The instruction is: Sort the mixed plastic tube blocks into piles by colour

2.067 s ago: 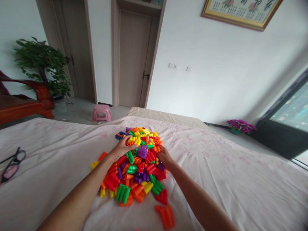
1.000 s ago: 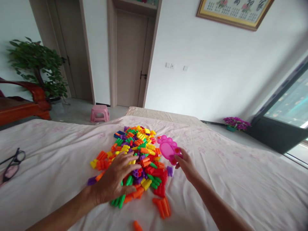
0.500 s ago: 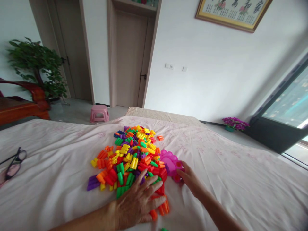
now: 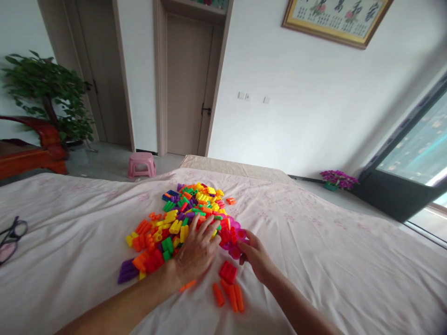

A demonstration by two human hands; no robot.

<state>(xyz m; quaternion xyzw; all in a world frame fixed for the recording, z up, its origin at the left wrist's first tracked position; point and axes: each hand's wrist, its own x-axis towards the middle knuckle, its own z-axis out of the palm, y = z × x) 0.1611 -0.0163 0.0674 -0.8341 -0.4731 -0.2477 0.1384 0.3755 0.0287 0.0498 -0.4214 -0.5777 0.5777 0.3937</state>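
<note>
A heap of colourful plastic building blocks (image 4: 172, 216), shaped like joined tubes with rounded ends, lies on the bed sheet. My left hand (image 4: 197, 251) rests palm down over its near right side, fingers spread and touching blocks. At the heap's right edge, my right hand (image 4: 256, 256) pinches the rim of a pink plastic piece with a scalloped edge (image 4: 234, 224). Several red blocks (image 4: 226, 232) lie on or against that piece; part of it is hidden under them. Nearer to me are a loose red block (image 4: 228, 271) and orange blocks (image 4: 233, 297).
The pale floral sheet (image 4: 314, 260) is wrinkled. Eyeglasses (image 4: 12, 239) lie at its left. Beyond the bed stand a pink stool (image 4: 141, 164), a wooden chair (image 4: 38, 144), a potted plant (image 4: 52, 97) and purple flowers (image 4: 338, 179).
My left hand has moved forward over the heap, pushing blocks along. My right hand has shifted left with the pink piece, now partly covered by red blocks. Some red and orange blocks stay behind.
</note>
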